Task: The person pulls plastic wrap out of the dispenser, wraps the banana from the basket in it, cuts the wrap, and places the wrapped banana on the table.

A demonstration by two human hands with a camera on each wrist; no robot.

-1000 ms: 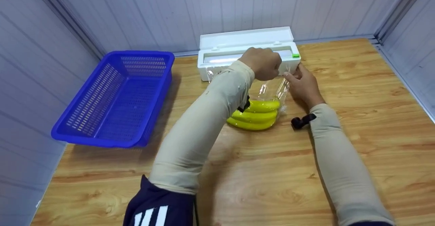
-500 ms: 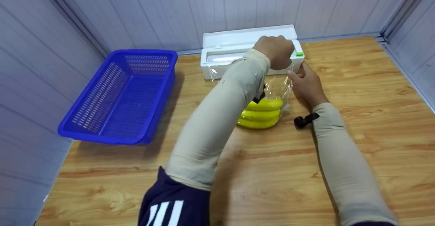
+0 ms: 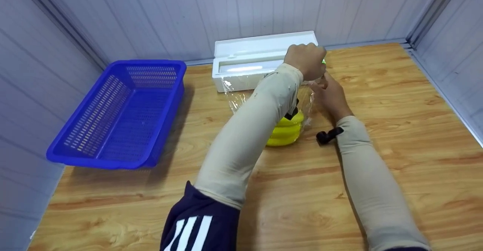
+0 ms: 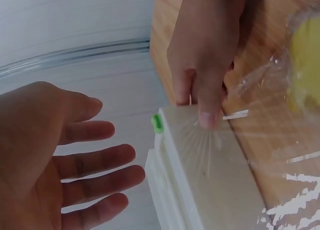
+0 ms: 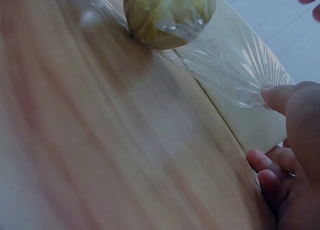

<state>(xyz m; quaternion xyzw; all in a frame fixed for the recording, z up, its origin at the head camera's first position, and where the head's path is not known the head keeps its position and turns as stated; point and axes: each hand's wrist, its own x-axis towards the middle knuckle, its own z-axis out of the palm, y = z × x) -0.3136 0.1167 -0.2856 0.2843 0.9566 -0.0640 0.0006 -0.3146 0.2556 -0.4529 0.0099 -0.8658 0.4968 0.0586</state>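
Note:
A white cling film dispenser (image 3: pixel 236 83) stands near the back wall with its lid (image 3: pixel 264 44) raised. My right hand (image 3: pixel 332 97) grips its right end, the thumb pressing clear cling film (image 4: pixel 200 140) onto the front face, where it creases. My left hand (image 3: pixel 306 60) is over that same end; the left wrist view shows its fingers (image 4: pixel 100 182) spread and slightly bent, holding nothing. A green slider (image 4: pixel 157 123) sits at the box's corner. In front, a bunch of yellow bananas (image 3: pixel 283 134) lies under film drawn from the box, partly hidden by my left forearm.
A blue plastic basket (image 3: pixel 154 145) with slotted sides stands at the left of the wooden table (image 3: pixel 302 205). Pale panel walls (image 3: pixel 169 17) border the back and both sides.
My left hand has moved right along the dispenser to its right end, its forearm now covering more of the bananas. My right hand keeps its hold on the box. The head view has shifted slightly.

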